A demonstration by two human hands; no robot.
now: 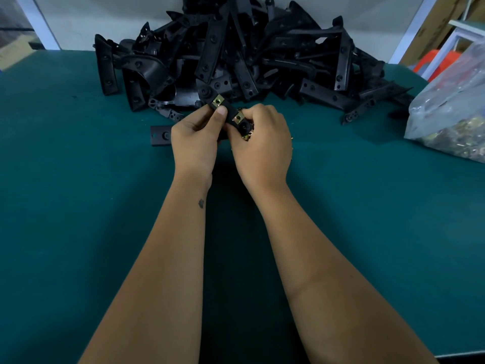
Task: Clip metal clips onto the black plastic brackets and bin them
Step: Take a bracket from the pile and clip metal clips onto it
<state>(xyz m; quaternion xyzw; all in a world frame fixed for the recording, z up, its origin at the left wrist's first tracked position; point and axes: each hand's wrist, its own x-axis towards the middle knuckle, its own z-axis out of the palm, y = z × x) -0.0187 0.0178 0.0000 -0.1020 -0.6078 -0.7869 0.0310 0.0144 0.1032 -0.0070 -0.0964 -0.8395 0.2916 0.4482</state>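
Your left hand (pixel 195 143) and right hand (pixel 259 143) meet above the middle of the table (pixel 78 206), just in front of the pile (pixel 236 53) of black brackets at the far edge. Both hands grip one bracket (pixel 231 115), held off the table between them.

Left hand: the fingers curl under the bracket and the thumb (pixel 219 114) presses on its top face.

Right hand: the fingers curl round the other end of the bracket. Loose clips (pixel 246 136) show in the palm of this hand, under the bracket.

Two brass-coloured clips sit on the held bracket. The far clip (pixel 217 101) is on the end beyond your left thumb. The near clip (pixel 238 117) is beside your right fingers. Whether the near clip is fully seated, you cannot tell.

A single bracket (pixel 160 136) lies flat on the table just left of your left hand, apart from the pile.

A clear bag (pixel 451 101) rests at the right edge of the table. It holds small metal parts.

No bin is in view.
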